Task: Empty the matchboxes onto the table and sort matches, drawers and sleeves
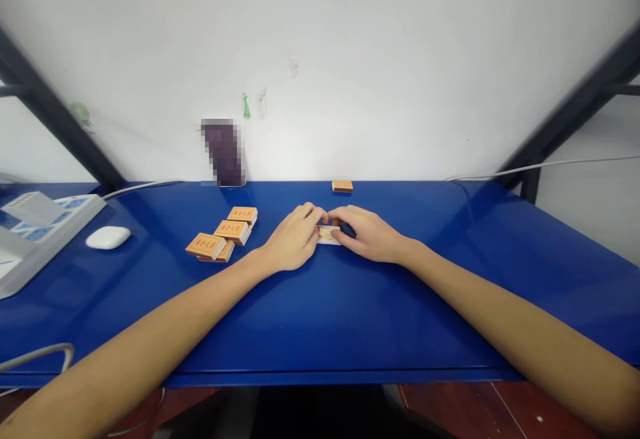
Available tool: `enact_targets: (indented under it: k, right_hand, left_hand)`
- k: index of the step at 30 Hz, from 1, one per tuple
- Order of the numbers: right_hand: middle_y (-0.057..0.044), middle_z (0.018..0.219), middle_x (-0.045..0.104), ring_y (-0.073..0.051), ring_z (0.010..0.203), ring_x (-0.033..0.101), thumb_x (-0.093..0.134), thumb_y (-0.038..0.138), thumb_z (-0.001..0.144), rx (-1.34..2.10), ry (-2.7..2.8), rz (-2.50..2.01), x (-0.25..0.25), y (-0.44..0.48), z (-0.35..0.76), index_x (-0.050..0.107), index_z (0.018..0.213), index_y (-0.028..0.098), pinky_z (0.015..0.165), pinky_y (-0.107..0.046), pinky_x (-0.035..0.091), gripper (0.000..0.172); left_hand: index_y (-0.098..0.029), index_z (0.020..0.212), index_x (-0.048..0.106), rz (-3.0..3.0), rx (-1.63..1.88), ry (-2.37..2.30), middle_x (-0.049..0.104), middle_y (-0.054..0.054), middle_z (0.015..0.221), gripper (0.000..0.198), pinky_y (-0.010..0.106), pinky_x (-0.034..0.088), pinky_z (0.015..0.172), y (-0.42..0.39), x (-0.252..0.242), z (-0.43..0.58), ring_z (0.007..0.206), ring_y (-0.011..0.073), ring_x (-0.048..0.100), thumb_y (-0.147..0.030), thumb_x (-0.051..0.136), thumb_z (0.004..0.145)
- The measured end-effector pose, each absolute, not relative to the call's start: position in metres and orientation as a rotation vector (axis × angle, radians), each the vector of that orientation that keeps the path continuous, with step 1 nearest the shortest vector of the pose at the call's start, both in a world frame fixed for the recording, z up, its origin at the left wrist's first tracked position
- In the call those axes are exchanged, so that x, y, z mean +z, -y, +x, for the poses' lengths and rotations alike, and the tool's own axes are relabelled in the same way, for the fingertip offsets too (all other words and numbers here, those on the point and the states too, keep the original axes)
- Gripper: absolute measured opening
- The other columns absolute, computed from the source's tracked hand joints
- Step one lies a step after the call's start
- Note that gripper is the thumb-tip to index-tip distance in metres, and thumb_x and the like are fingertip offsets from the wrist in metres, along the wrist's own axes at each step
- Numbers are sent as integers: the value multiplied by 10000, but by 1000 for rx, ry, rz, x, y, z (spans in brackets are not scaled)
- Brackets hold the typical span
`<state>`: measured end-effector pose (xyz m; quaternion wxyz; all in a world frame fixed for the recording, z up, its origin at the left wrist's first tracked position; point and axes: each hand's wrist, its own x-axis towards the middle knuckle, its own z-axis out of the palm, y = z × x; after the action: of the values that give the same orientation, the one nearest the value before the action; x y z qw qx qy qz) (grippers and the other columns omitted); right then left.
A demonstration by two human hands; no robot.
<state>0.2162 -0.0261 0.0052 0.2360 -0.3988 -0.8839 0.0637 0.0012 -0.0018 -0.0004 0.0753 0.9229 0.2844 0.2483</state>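
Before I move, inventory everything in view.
Desk: one, blue, beneath hands
Match tray: one, white, between hands
Matches: several, pale, in tray
Grouped matchboxes: at least four, orange, left
Lone matchbox: one, orange, near wall
Rounded case: one, white, left
Power strip: one, white, left edge
Blurred object: one, purple, against wall
Cables: several, pale, both sides
Frame posts: two, dark, both sides
Wall: one, white, behind desk
Marks: two, green, wall
Floor: one, reddish, below desk
Left hand: one, bare, tray's left
Right hand: one, bare, tray's right

White wall [375, 59] ahead of me, glossy blue tabletop [325, 319] against it, dark slanted posts [575, 111] both sides, reddish floor [450, 412] below.
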Motion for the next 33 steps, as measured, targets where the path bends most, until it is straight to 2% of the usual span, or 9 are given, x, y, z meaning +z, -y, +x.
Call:
enact_targets:
  k: [8,16,26,33]
  right_hand:
    - [-69,987,658,-216,908,590,486,260,952,179,2390,-1073,1,23,216,579,1079,210,812,-359,466,165]
    - [-65,979,667,-205,881,597,494,222,940,189,2355,-1060,-3,19,217,602,1051,208,803,-352,471,156]
    - [-53,908,630,-191,836,567,447,175,955,166,2362,-1007,-3,21,216,610,969,203,789,-342,464,166]
    - [-67,976,630,-191,867,590,433,151,944,190,2357,-961,-2,22,216,609,959,206,800,-339,483,185]
  left_hand:
    - [-195,1015,482,2786,684,-860,579,56,987,170,382,441,846,3,2,2,893,219,512,-132,377,896]
    - [-194,1043,523,2804,698,-945,572,65,1054,201,386,443,880,4,2,3,934,217,522,-136,388,905]
    - [-194,999,543,2811,674,-1029,570,57,993,170,402,438,859,4,1,4,913,224,523,-197,386,935]
    - [-195,1009,538,2777,678,-991,568,65,1004,215,393,439,867,3,0,3,921,220,523,-131,353,921]
